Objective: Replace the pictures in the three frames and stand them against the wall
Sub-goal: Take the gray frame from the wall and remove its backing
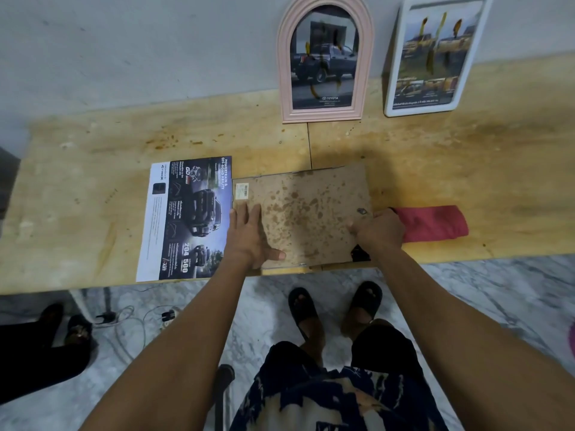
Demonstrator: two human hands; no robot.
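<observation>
A frame lies face down near the table's front edge, its stained brown backing board [306, 209] facing up. My left hand [250, 236] presses flat on the board's left part, fingers straight. My right hand [378, 228] has its fingers curled at the board's right edge, near a small metal clip; what it pinches is hidden. A printed truck picture [186, 219] lies flat to the left of the frame. A pink arched frame [325, 57] and a white rectangular frame [435, 54] lean upright against the wall, each with a picture inside.
A red folded cloth [432, 223] lies just right of my right hand. The wooden table [93, 144] is stained and runs along the grey wall. Cables and a plug [168, 315] lie on the marble floor, and another person's legs [46, 346] are at the left.
</observation>
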